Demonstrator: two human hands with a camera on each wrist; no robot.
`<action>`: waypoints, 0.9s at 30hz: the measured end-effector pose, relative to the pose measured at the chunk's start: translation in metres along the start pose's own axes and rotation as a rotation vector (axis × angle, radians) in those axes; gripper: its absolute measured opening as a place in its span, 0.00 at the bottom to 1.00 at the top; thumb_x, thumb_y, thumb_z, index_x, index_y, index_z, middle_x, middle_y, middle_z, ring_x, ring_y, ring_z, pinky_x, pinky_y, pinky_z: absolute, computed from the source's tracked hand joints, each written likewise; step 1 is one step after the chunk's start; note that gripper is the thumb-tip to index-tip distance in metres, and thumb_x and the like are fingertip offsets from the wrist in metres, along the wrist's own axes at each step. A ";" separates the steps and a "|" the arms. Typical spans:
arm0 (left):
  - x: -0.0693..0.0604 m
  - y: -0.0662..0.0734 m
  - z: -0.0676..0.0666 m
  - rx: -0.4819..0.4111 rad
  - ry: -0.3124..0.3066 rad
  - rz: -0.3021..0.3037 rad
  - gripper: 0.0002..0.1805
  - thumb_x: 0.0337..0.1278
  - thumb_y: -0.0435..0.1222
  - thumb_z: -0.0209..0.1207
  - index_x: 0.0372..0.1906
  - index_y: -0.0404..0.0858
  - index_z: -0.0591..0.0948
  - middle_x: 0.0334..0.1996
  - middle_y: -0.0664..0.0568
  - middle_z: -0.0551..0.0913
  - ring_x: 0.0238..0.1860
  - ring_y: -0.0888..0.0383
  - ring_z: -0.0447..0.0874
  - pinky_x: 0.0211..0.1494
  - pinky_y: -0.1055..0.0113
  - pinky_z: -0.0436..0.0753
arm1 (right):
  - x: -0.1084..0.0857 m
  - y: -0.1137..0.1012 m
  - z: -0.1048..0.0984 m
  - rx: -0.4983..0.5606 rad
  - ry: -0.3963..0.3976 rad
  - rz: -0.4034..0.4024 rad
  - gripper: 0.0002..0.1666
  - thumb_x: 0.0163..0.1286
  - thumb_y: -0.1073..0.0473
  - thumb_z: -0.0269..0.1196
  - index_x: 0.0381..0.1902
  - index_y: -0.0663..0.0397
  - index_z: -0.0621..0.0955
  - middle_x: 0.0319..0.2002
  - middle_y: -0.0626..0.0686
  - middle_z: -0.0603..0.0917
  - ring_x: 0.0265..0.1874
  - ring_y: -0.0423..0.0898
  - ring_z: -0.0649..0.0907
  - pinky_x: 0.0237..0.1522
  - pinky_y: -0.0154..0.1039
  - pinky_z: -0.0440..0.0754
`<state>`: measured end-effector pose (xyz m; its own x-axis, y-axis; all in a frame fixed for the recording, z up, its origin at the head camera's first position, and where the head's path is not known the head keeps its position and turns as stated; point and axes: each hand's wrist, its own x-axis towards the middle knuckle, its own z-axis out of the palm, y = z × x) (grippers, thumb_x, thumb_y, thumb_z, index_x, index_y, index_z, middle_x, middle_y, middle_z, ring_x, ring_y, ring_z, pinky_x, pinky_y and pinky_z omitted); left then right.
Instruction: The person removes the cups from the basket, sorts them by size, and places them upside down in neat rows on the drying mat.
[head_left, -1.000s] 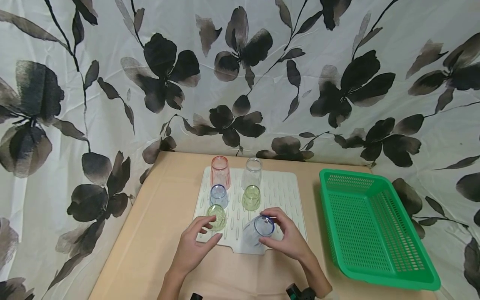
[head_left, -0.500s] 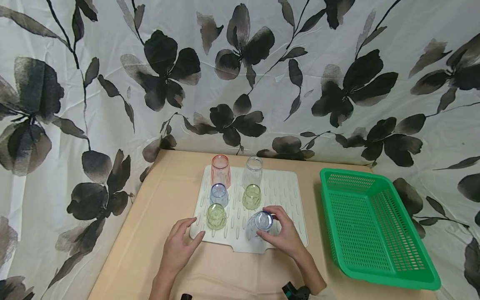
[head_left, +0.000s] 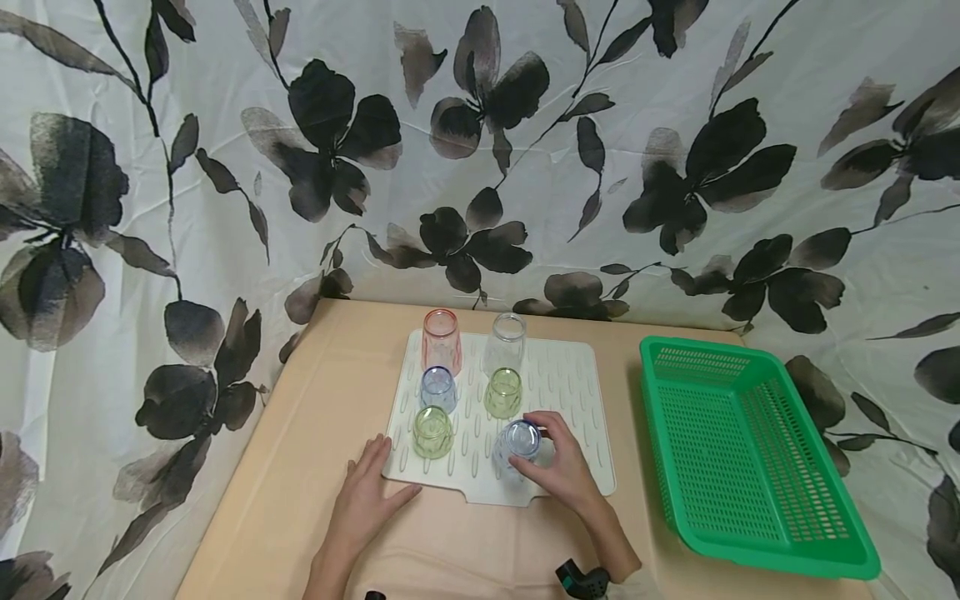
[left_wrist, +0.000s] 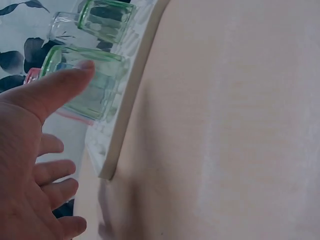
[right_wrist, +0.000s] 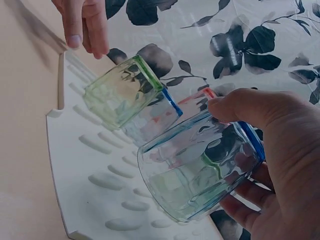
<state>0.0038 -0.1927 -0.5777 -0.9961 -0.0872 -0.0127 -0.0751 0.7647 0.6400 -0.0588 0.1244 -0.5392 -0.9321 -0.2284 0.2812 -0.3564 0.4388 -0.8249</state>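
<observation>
My right hand (head_left: 558, 462) grips a clear glass tumbler with a blue rim (head_left: 521, 440), thumb on one side and fingers on the other. The tumbler is over the front of the white drying mat (head_left: 577, 375), its rim up; whether its base touches the mat I cannot tell. My left hand (head_left: 363, 493) is by the mat's front left corner, fingers extended, holding nothing. Nearest to it on the mat is a green glass (head_left: 432, 433). Behind that are a small blue glass (head_left: 438, 390) and a tall pink-red glass (head_left: 441, 342). A second green glass (head_left: 503, 393) and a tall clear glass (head_left: 505, 346) form another row.
To the right of the mat a green plastic basket (head_left: 667, 467) with slotted sides sits on the tan table (head_left: 255, 508). A white floral cloth (head_left: 555, 200) hangs behind the table. Each wrist wears a small dark device.
My left hand has drawn back left and down from the front green glass. The blue-rimmed tumbler has tipped more upright and shifted slightly left in my right hand.
</observation>
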 end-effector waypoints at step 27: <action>0.003 -0.003 0.012 0.057 -0.025 -0.092 0.49 0.55 0.49 0.69 0.72 0.22 0.63 0.75 0.29 0.58 0.77 0.33 0.53 0.82 0.39 0.52 | 0.008 0.011 0.020 -0.024 0.011 0.153 0.38 0.52 0.57 0.79 0.60 0.51 0.77 0.58 0.52 0.79 0.56 0.52 0.81 0.60 0.58 0.84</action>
<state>0.0007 -0.1875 -0.5887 -0.9857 -0.1431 -0.0890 -0.1679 0.7896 0.5902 -0.0689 0.1103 -0.5559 -0.9764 -0.1471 0.1584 -0.2110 0.4887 -0.8465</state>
